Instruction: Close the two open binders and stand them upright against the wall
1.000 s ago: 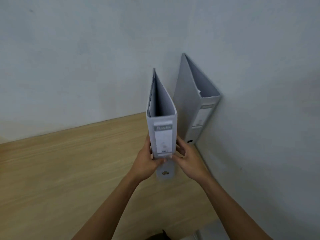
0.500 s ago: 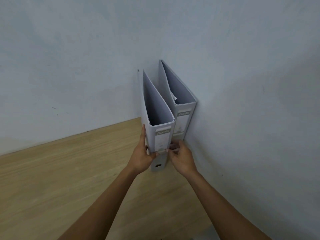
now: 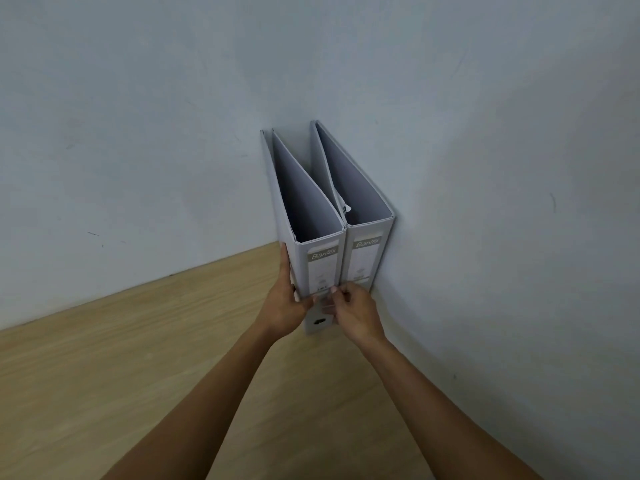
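Observation:
Two grey lever-arch binders stand upright side by side in the corner where two walls meet. The right binder [image 3: 365, 258] is closed and rests against the right wall [image 3: 502, 220]. Touching its left side stands the left binder [image 3: 320, 268], also closed. My left hand [image 3: 285, 303] lies flat along the left binder's left cover with the thumb on the spine. My right hand [image 3: 353, 311] pinches the lower spine of the same binder, its fingers curled at the seam between the two binders.
A light wooden tabletop [image 3: 138, 375] stretches to the left and toward me. The pale back wall [image 3: 138, 150] rises behind it. Both forearms reach in from the bottom edge.
The left binder has travelled right and back until it stands flush against the right binder in the corner. Both hands stayed on its spine and moved with it.

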The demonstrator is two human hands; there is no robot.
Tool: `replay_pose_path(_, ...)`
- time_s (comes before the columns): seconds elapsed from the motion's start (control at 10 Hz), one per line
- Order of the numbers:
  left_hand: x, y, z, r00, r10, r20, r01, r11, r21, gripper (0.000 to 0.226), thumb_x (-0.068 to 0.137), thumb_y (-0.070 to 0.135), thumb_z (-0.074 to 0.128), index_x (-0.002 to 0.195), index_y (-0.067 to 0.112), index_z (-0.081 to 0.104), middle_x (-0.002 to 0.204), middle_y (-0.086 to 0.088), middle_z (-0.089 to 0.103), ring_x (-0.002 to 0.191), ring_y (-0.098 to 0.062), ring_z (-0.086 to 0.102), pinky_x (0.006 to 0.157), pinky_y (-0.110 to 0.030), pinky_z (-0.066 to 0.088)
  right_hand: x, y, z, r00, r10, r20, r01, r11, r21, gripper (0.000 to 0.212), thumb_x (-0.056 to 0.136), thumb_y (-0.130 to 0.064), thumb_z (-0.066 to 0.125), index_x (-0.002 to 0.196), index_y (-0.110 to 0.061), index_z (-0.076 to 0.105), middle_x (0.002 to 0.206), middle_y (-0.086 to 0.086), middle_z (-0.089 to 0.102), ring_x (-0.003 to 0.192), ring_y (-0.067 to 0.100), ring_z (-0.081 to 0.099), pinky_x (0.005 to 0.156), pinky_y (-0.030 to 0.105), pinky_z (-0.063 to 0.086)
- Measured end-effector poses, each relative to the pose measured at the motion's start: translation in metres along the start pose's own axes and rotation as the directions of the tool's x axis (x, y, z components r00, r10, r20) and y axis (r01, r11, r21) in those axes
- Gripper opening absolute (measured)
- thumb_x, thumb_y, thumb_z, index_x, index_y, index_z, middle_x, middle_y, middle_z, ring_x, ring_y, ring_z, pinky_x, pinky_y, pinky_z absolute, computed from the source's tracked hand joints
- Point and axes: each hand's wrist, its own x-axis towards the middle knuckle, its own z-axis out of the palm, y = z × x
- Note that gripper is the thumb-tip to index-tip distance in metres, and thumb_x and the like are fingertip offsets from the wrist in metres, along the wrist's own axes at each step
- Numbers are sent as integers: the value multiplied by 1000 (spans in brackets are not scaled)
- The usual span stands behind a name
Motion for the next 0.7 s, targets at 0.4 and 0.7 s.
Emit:
replay_pose_path(0.4,-3,1,-11,998,-52,19,52,999,-5,113,87,4,74,161,32,-7,167,1,25,147,-27,38,109,-38,44,-3,5,2,997,30,73,-31,1000,6,30,104,-28,46,90,-13,67,101,7,75,87,20,74,77,39,59)
replay_pose_path(0.7,-50,-5,-47,987,-150,-53,146,987,-68,68,96,12,65,156,21,34,156,-3,45,123,-22,62,88,-33,56,-27,-12,14,988,23,152,-21,1000,-13,18,100,-25,54,93,-16,68,102,4,74,91,22,75,76,33,56)
